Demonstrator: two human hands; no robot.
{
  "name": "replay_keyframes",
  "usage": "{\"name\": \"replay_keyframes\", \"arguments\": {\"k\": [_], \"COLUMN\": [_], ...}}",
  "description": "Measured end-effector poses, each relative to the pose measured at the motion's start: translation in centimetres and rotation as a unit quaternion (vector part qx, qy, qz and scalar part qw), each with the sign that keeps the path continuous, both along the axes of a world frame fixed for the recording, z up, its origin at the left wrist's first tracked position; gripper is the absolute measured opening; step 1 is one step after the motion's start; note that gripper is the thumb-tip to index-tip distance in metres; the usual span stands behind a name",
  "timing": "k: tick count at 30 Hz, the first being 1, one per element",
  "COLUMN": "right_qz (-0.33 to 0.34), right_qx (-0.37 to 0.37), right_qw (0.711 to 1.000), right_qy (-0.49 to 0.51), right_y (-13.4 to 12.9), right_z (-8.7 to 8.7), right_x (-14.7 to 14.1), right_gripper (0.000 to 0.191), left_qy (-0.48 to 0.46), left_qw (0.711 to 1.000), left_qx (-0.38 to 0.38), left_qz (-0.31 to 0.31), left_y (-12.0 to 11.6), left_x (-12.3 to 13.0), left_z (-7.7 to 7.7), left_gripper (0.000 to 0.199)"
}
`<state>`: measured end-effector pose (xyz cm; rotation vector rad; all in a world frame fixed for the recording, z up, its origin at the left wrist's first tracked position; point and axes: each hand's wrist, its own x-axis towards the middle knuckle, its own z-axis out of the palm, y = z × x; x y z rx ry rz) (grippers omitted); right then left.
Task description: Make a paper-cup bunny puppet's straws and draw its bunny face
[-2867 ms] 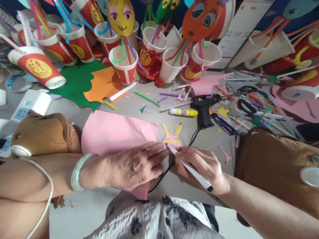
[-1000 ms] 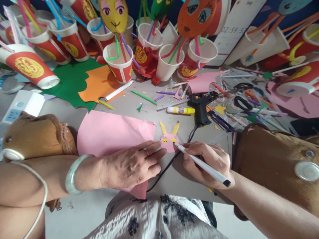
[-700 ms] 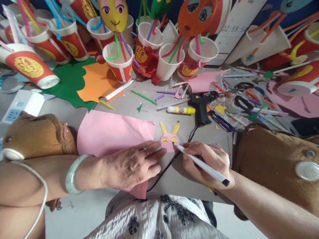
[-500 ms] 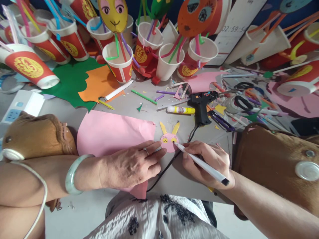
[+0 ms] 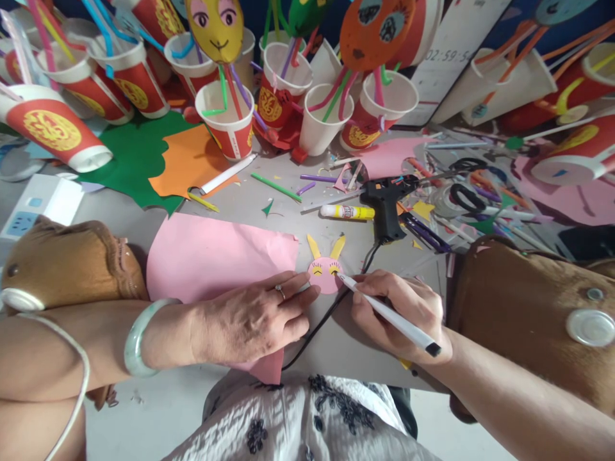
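A small pink paper face [image 5: 325, 282] with yellow ears and yellow eyes lies flat on the table. Black lashes and marks are drawn at both eyes. My right hand [image 5: 401, 310] is closed around a white marker [image 5: 394, 315] with a black end, its tip at the eye on the right. My left hand [image 5: 259, 314] lies flat with its fingers stretched out, the fingertips at the left edge of the face. Under that hand and wrist spreads a larger pink paper sheet [image 5: 216, 250], partly covered.
Behind the face lie a glue stick [image 5: 346, 212], a black glue gun [image 5: 387, 208] with its cord running past the face, and a green straw piece [image 5: 276, 187]. Paper cups [image 5: 225, 121] with straws and paper faces line the back. Scissors [image 5: 468, 195] and scraps clutter the right.
The marker tip stays at the right eye, where the black mark looks slightly longer. Both hands hold nearly the same place; the whole view has shifted very slightly.
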<state>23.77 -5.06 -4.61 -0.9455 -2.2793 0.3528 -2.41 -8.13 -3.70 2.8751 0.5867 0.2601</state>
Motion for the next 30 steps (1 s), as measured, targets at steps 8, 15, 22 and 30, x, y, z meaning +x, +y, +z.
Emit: {"name": "replay_keyframes", "arguments": {"k": [8, 15, 22, 30], "right_qz": [-0.001, 0.005, 0.050, 0.083], "right_qx": [-0.002, 0.003, 0.024, -0.030], "right_qw": [1.000, 1.000, 0.995, 0.994], "right_qy": [-0.010, -0.005, 0.087, 0.061], "right_y": [-0.09, 0.02, -0.07, -0.47], "right_z": [0.22, 0.22, 0.90, 0.27], "right_x": [0.15, 0.09, 0.13, -0.75], "right_gripper": [0.019, 0.017, 0.025, 0.024], "left_qy": [-0.004, 0.008, 0.006, 0.015], "left_qw": [1.000, 1.000, 0.999, 1.000], "left_qx": [-0.003, 0.005, -0.030, -0.018], "left_qz": [-0.003, -0.004, -0.012, -0.004], "left_y": [0.06, -0.01, 0.18, 0.14], "left_x": [-0.07, -0.07, 0.02, 0.11], "left_z": [0.04, 0.03, 0.19, 0.27], "left_gripper": [0.025, 0.023, 0.033, 0.025]}}
